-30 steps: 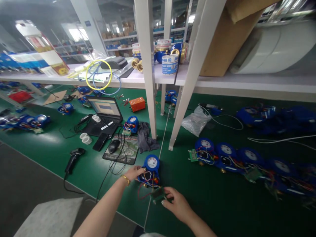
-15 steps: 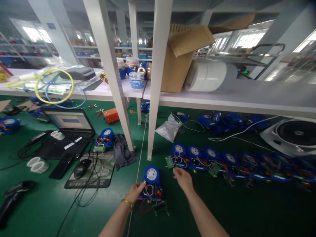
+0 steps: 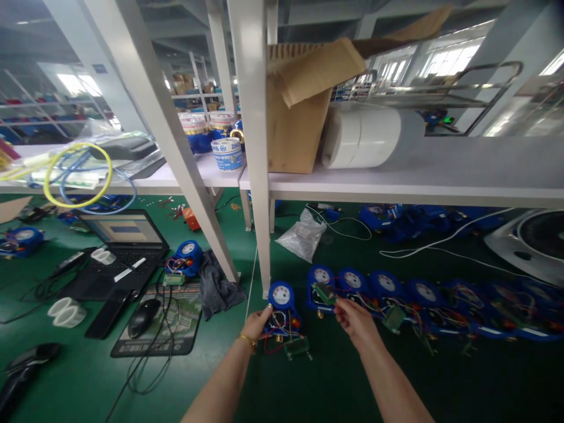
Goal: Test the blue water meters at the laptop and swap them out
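Observation:
My left hand (image 3: 256, 325) grips the left side of a blue water meter (image 3: 282, 295) with a white dial, its thumb near the dial. Coloured wires run from this meter's open lower housing to a small green circuit board (image 3: 298, 346) lying in front of it. My right hand (image 3: 356, 322) pinches the edge of another green circuit board (image 3: 325, 292), raised over the front of the nearest meter (image 3: 321, 276) in a row. More blue meters (image 3: 386, 283) with wires and boards stand side by side to the right.
On the left are a laptop (image 3: 126, 235), a mouse (image 3: 144, 318) on a mat, a phone (image 3: 109, 314), a scanner (image 3: 30, 364) and a grey cloth (image 3: 218, 288). White posts (image 3: 261, 235) carry a shelf (image 3: 396, 191) above the green table. A plastic bag (image 3: 303, 236) lies behind the meters.
My left hand has moved the meter right and away from me, closer to the row. My right hand has taken hold of the end meter's board and shifted it right. The view has also shifted.

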A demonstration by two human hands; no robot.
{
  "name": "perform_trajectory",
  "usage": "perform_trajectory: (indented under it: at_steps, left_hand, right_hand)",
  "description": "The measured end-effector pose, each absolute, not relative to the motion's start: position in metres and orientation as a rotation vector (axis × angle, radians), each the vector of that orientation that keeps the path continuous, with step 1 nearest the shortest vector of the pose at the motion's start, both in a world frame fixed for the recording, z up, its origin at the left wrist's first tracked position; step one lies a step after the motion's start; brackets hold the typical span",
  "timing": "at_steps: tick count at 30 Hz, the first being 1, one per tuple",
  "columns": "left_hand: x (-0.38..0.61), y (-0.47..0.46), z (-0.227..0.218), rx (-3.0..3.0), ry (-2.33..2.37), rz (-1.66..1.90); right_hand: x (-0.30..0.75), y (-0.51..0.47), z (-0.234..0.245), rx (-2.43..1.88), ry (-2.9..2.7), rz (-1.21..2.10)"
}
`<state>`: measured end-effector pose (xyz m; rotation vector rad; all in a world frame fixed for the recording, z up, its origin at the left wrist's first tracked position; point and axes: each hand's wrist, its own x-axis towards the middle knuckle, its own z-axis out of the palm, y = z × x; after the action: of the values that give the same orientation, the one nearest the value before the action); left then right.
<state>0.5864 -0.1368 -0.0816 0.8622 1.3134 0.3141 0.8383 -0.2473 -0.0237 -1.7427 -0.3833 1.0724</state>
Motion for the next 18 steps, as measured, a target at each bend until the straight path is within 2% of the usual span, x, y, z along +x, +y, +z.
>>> perform_trajectory:
  at_steps: [9, 18]
  left_hand:
    - [0.643, -0.087, -0.075, 0.779, 1.303, 0.345]
    - [0.654, -0.087, -0.077, 0.705, 1.404, 0.440]
  right_hand:
    - [0.826, -0.207, -0.039, -1.750, -0.380, 0.965]
    - [0.811, -0.191, -0.024, -1.856, -0.737, 1.137]
